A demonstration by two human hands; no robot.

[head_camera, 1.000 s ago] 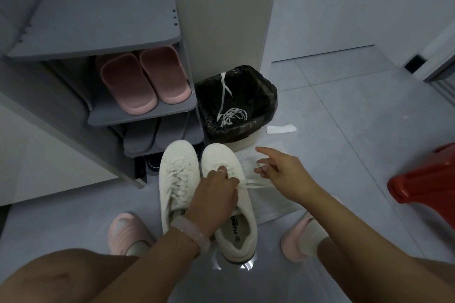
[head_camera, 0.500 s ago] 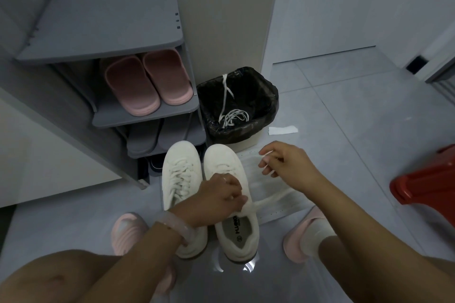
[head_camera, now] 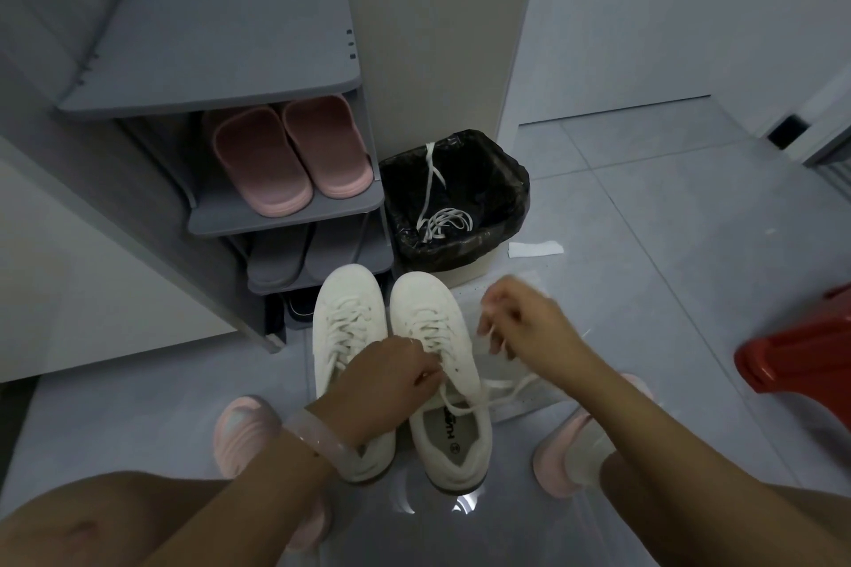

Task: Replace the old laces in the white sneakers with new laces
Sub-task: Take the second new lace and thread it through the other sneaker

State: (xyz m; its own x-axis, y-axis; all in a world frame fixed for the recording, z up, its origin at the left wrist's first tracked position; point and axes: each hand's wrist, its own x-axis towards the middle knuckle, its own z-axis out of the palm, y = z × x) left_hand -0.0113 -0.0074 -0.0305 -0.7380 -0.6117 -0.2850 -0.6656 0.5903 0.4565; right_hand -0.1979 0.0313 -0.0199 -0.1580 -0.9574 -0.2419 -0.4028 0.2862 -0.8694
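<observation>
Two white sneakers stand side by side on the grey floor, the left sneaker (head_camera: 347, 313) laced, the right sneaker (head_camera: 426, 304) with a white lace (head_camera: 479, 401) threaded through its eyelets. My left hand (head_camera: 391, 382) rests on the right sneaker's tongue and pinches the lace near the upper eyelets. My right hand (head_camera: 525, 327), blurred, is beside the shoe's right edge with curled fingers pulling a lace end. Old white laces (head_camera: 442, 216) lie in the black-lined bin (head_camera: 506, 180) behind the shoes.
A grey shoe rack (head_camera: 221, 41) at the left holds pink slippers (head_camera: 290, 157). A white paper sheet (head_camera: 529, 396) lies under my right arm, a paper strip (head_camera: 536, 248) near the bin. A red stool (head_camera: 801, 355) is at the right. My feet wear pink slippers (head_camera: 244, 428).
My right hand rose and drew the lace end up and to the right, going blurred. My left hand slid slightly lower on the right sneaker and keeps its pinch.
</observation>
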